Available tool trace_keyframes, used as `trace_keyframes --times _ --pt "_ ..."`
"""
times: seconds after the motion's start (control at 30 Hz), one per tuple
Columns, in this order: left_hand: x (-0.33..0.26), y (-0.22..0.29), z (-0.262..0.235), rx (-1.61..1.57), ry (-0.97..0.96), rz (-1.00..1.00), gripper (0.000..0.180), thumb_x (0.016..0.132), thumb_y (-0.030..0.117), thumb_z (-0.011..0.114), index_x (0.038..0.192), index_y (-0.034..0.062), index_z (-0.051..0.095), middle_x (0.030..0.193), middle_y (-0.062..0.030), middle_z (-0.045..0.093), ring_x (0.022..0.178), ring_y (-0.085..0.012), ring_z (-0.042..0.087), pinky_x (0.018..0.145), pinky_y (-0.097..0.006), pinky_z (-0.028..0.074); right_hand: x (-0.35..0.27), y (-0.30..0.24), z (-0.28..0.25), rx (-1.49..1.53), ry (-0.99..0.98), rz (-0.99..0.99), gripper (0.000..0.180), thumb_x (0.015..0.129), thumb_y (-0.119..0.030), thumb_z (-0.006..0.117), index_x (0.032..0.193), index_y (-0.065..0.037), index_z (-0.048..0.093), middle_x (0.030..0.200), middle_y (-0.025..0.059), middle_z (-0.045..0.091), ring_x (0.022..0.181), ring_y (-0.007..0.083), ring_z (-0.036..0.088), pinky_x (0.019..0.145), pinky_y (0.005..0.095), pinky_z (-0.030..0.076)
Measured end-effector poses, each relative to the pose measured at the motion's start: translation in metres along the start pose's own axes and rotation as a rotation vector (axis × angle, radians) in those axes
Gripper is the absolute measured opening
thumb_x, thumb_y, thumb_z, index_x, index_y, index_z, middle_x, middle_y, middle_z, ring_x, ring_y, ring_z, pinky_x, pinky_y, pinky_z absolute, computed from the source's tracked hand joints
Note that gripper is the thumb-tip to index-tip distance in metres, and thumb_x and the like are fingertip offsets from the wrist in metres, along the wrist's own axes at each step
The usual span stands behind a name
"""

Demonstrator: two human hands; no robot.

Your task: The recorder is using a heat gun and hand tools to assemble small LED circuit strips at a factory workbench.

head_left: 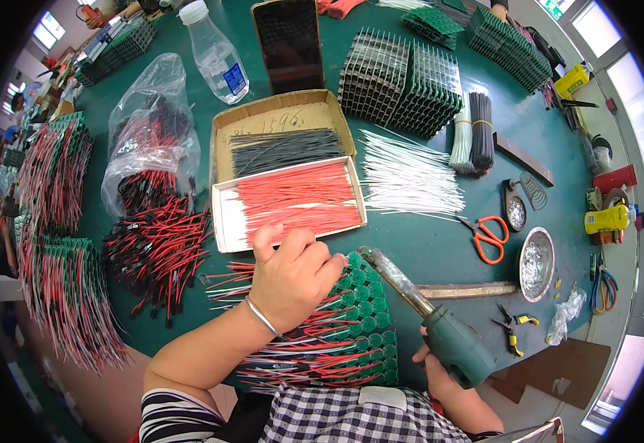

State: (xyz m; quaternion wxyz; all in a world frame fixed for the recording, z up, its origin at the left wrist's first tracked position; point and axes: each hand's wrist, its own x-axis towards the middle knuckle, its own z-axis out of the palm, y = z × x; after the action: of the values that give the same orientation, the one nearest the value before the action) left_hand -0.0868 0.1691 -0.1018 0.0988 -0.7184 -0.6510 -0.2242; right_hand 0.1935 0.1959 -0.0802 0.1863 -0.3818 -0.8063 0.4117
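Observation:
My right hand is wrapped round the green handle of a soldering iron. Its metal barrel slants up and left, bringing the tip to the top edge of a panel of small round green circuit boards. Close beside that tip, my left hand hovers over the panel's upper part, fingers curled and pressed together; what they pinch is hidden. Rows of red, black and white wires run from the boards toward the left. An open cardboard box with red wires and black wires lies just beyond my left hand.
White wires lie right of the box. Orange-handled scissors, a metal bowl and yellow-handled pliers are at right. Bagged red-black leads and wired panels are left. A bottle and phone stand behind.

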Motion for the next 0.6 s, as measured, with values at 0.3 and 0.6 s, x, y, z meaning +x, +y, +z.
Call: trace_keyframes --times 0.3,0.6 --pt "0.0 0.0 0.002 0.02 0.005 0.014 0.005 0.073 0.019 0.067 0.077 0.0197 0.069 0.072 0.0077 0.055 0.082 -0.0133 0.052 0.091 -0.045 0.024 -0.004 -0.002 0.003 0.076 0.07 -0.046 0.022 0.075 -0.008 0.066 0.096 -0.001 0.065 0.078 0.0104 0.065 0.077 0.0293 0.063 0.068 0.0384 0.049" --pt "-0.005 0.005 -0.008 -0.013 0.003 0.046 0.004 0.075 0.017 0.067 0.078 0.0193 0.067 0.074 0.007 0.054 0.083 -0.0123 0.053 0.089 -0.042 0.026 -0.015 -0.01 0.002 0.618 0.114 0.297 0.037 0.086 -0.013 0.06 0.116 0.006 0.053 0.083 0.0096 0.064 0.059 0.0139 0.06 0.061 0.0294 0.051"
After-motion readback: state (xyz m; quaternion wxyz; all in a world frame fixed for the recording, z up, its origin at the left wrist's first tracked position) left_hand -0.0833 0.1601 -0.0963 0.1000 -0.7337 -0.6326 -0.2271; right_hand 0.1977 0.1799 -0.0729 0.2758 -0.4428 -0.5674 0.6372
